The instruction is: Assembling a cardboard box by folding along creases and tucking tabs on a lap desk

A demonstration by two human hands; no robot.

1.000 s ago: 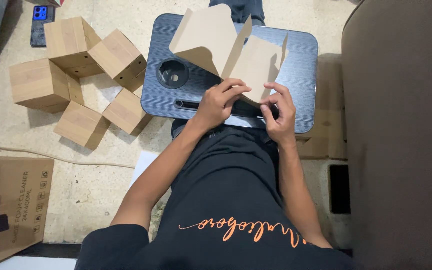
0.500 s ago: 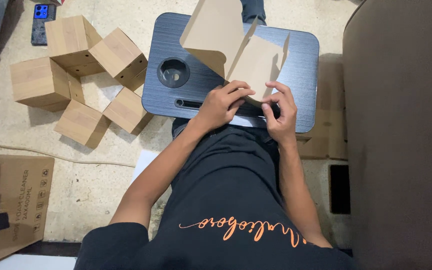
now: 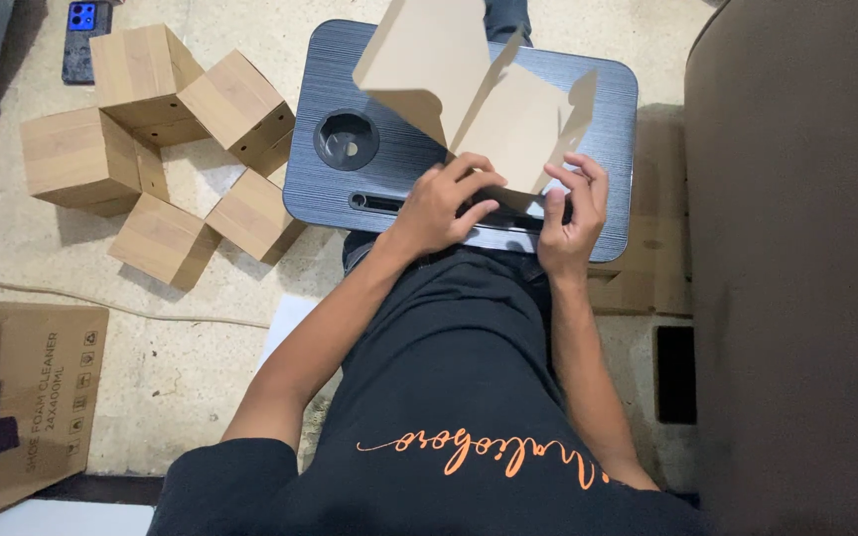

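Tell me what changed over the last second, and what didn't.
The unfolded cardboard box has tipped further up and away, its left flap now reaching past the far edge of the grey lap tray. The left hand and right hand keep gripping its near edge. The assembled boxes on the floor have not moved.

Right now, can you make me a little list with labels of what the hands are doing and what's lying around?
left hand: left hand pressing on the near edge of the cardboard sheet
right hand: right hand pinching the same near edge
cardboard sheet: brown, partly folded, flaps standing up
under it: dark lap desk with a round cup hole
on the floor to the left: five folded brown boxes clustered together
far corner: blue phone lying on the floor
near left: big carton lying flat
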